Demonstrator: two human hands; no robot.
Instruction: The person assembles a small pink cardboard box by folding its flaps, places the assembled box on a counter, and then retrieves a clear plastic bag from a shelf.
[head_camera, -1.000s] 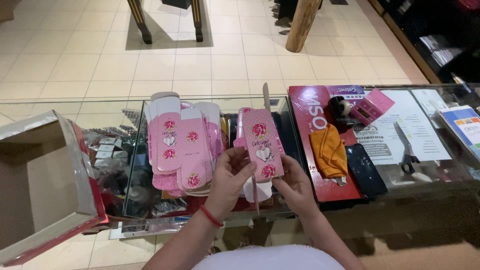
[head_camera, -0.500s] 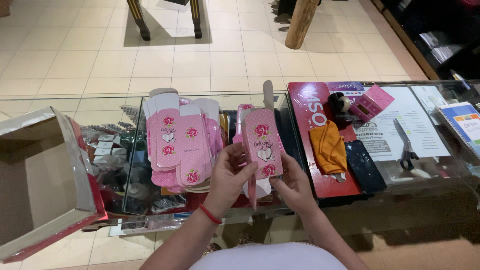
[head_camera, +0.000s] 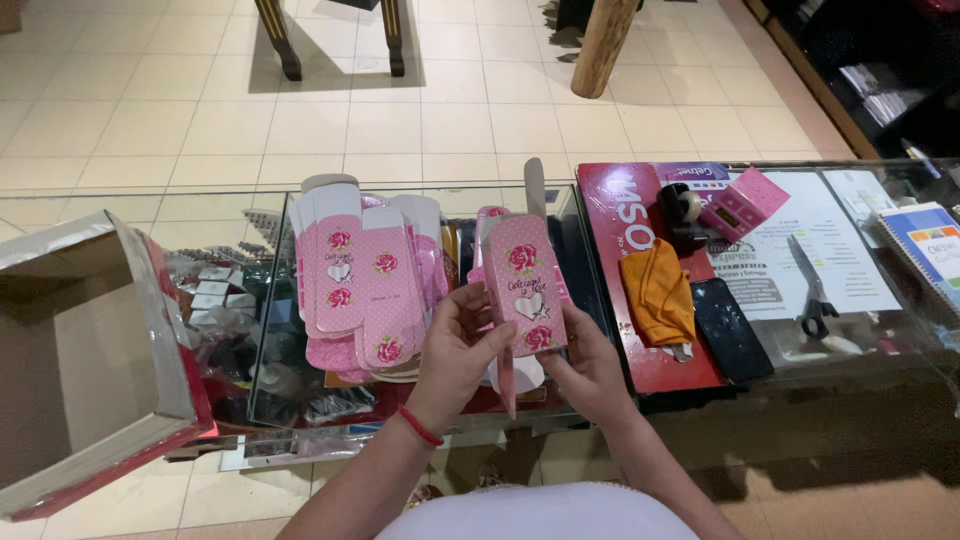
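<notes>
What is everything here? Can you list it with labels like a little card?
Place: glass counter above a tiled floor
Left hand: grips the left edge of a pink box with roses
Right hand: supports that box from below and behind
Pile: flat pink box blanks, left of the hands
Far left: open cardboard box
Right side: orange cloth, black phone, scissors, tape roll

I saw the stack of flat cartons (head_camera: 365, 285) on the glass counter (head_camera: 560, 400), left of the folded carton (head_camera: 527, 285); cloth (head_camera: 658, 292), phone (head_camera: 730, 328) and scissors (head_camera: 812, 292) lay toward its right edge.
</notes>
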